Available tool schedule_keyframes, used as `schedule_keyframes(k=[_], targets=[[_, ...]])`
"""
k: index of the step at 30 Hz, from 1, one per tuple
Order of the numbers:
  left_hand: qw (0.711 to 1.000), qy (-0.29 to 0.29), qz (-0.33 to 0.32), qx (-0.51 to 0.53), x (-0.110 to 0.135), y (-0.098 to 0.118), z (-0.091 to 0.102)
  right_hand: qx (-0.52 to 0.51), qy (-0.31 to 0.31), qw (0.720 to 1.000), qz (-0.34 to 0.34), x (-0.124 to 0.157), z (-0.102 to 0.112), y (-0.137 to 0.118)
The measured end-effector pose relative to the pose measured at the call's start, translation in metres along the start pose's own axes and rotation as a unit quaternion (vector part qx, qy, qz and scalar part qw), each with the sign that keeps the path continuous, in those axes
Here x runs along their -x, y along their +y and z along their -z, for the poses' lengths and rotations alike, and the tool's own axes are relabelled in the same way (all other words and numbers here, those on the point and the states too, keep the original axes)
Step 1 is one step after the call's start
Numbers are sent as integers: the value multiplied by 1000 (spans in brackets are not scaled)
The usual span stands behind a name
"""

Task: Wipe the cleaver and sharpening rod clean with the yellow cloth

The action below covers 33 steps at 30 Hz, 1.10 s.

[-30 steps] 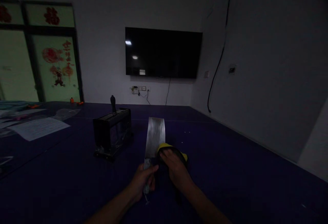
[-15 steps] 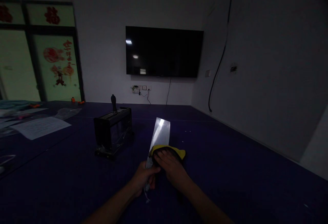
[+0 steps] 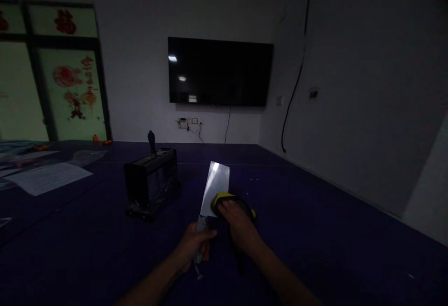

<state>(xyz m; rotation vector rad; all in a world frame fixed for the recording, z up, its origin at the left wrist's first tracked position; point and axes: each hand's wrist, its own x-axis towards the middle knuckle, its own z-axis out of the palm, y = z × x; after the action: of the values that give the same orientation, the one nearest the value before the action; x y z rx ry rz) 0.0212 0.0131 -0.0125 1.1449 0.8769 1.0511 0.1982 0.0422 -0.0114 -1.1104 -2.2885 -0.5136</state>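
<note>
A cleaver [image 3: 215,188] with a broad shiny blade points away from me, tilted up over the dark purple surface. Around its handle, which looks wrapped in something pale with a loose end hanging below, my left hand [image 3: 192,245] is closed. My right hand [image 3: 238,222] presses a yellow and dark cloth [image 3: 223,196] against the lower right part of the blade. The fingers of that hand lie bunched on the cloth, and part of the cloth hangs down beneath them.
A black box-shaped device [image 3: 150,182] with an upright knob stands left of the cleaver. Farther left lie paper sheets [image 3: 49,177] and a clear plastic bag [image 3: 87,156]. A television [image 3: 220,72] hangs on the far wall, and a black cable [image 3: 292,96] runs down the right wall.
My right hand and the cloth have slid slightly up and right along the blade, baring the blade's base near the handle. The whole view has shifted a little.
</note>
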Motion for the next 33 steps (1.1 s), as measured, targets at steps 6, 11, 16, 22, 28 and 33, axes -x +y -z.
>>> schedule_keyframes(k=[6,11,16,22,28,33], targets=[[1000,-4,0,-27,3,2,-4,-3,-11,999,32,1,7,-15],[999,-6,2,-48,4,1,-6,-9,-49,996,75,0,14,-29],[999,-5,9,-49,3,-1,-4,6,-56,996,64,-4,18,-27],[999,-21,2,-32,3,-2,-3,41,-24,999,19,-6,18,-21],[1000,-18,-2,-16,5,0,-4,46,2,999,-3,-5,15,-19],[1000,-20,-11,-19,4,0,-1,12,43,998,-51,-1,-3,-7]])
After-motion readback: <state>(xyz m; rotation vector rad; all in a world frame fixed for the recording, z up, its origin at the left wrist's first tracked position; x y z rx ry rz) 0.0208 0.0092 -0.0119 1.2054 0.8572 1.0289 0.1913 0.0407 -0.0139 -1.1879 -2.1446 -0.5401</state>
